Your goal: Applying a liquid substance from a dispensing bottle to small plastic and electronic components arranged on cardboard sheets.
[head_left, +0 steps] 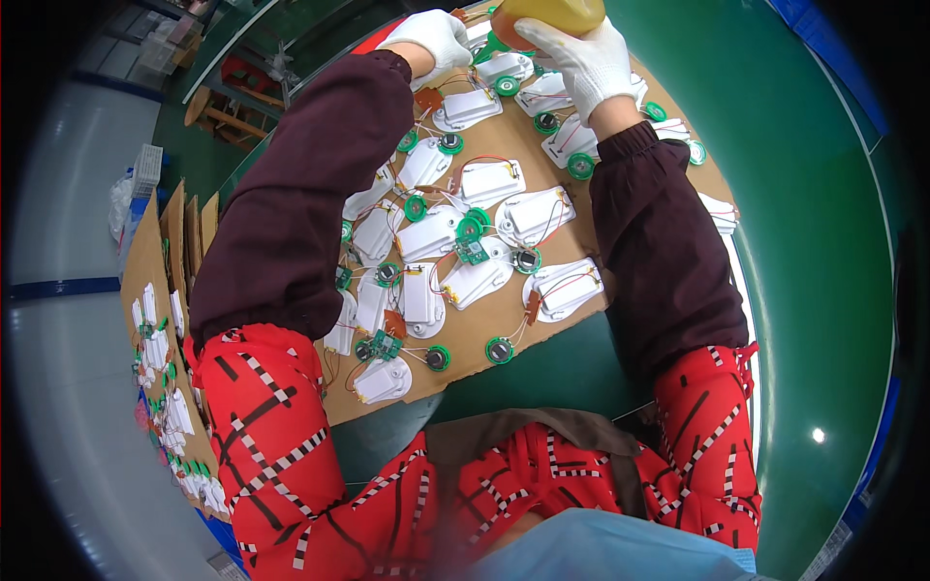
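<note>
Both my hands wear white knit gloves and reach to the far edge of a cardboard sheet (542,344). My right hand (581,68) grips a yellowish translucent bottle (557,17), cut off by the top of the view. To its left, my left hand (433,37) has its fingers curled among the parts; anything in them is too hidden to make out. White plastic housings (491,181) lie in rows on the cardboard. Wires join them to green-rimmed round parts (499,350) and small green circuit boards (472,251).
The cardboard rests on a dark green tabletop (542,397). At the left, upright cardboard sheets (145,261) stand beside more housings and boards (174,421). A wooden stool (228,118) and clear plastic boxes (165,48) are at the far left. Green floor (814,290) stretches along the right.
</note>
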Demonstrator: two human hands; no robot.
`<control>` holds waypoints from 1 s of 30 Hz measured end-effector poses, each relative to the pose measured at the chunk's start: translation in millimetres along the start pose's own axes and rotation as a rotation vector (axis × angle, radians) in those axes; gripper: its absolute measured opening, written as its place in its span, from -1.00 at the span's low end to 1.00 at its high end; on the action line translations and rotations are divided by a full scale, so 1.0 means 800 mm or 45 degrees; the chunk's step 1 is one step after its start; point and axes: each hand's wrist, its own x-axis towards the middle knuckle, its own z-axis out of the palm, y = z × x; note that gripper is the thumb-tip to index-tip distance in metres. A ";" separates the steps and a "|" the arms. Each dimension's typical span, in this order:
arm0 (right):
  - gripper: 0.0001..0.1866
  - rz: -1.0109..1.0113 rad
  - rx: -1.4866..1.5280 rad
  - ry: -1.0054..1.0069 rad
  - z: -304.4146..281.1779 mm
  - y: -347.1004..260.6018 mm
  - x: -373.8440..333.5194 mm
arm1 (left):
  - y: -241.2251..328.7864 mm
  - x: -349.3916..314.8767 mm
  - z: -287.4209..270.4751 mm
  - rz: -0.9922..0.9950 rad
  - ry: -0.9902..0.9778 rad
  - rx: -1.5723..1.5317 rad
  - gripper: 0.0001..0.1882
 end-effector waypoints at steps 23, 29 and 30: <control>-0.52 -0.101 0.307 -0.043 -0.013 -0.030 -0.006 | 0.008 0.016 0.017 -0.087 0.042 0.124 -0.73; -0.55 -0.361 0.536 -0.075 -0.044 -0.061 -0.002 | 0.007 0.004 0.015 -0.152 0.006 0.193 -0.67; -0.58 -0.292 0.497 -0.026 -0.054 -0.064 0.000 | 0.007 0.000 0.011 -0.155 0.027 0.199 -0.65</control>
